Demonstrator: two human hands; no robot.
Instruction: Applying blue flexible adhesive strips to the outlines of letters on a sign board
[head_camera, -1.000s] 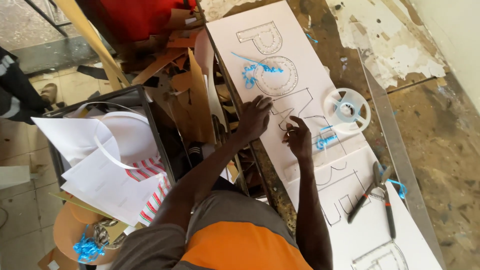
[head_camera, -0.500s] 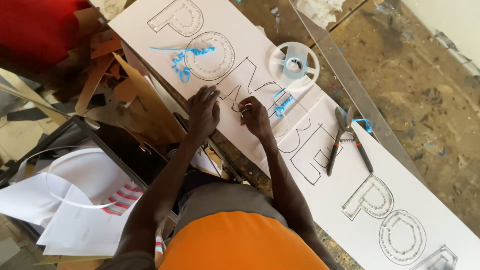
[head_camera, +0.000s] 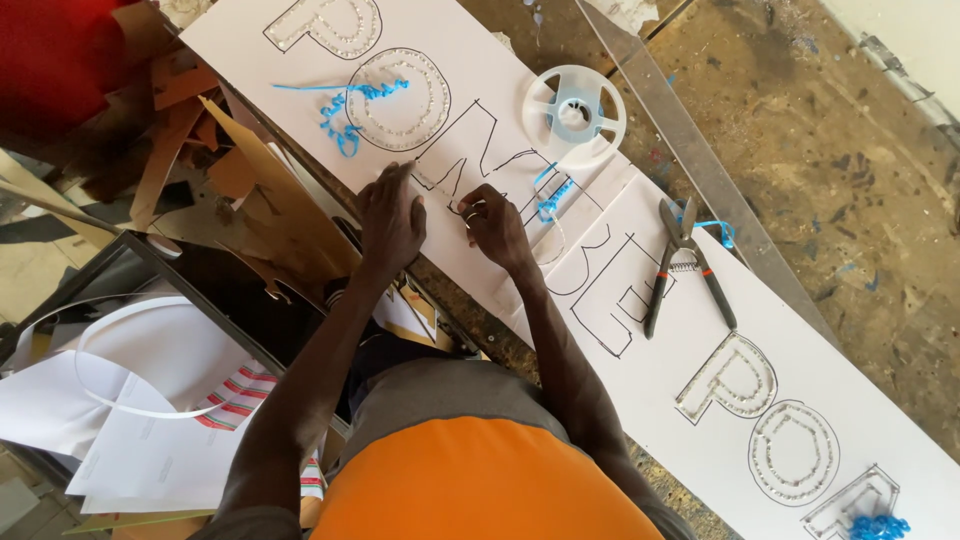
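Note:
A long white board (head_camera: 640, 330) with outlined letters lies slantwise on the worktable. Some letters are filled with small clear beads. My left hand (head_camera: 390, 215) rests flat on the board, fingertips on an unfilled letter outline. Just to its right, my right hand (head_camera: 497, 228) is curled, its fingertips pinching a small pale piece (head_camera: 470, 212) against the same outline. A short curl of blue wire (head_camera: 548, 196) lies just beyond my right hand.
A clear plastic reel (head_camera: 575, 108) with a blue core sits on the board. Pliers (head_camera: 682, 262) lie to the right, beside a clear strip (head_camera: 700, 170). More blue wire (head_camera: 345, 110) lies upper left. Cardboard scraps (head_camera: 250, 190) and a black box of papers (head_camera: 150, 400) are on the left.
The view has swung, so the board sits lower and further right in frame. Both hands stay on the same middle letters, the right hand's fingers shifting slightly.

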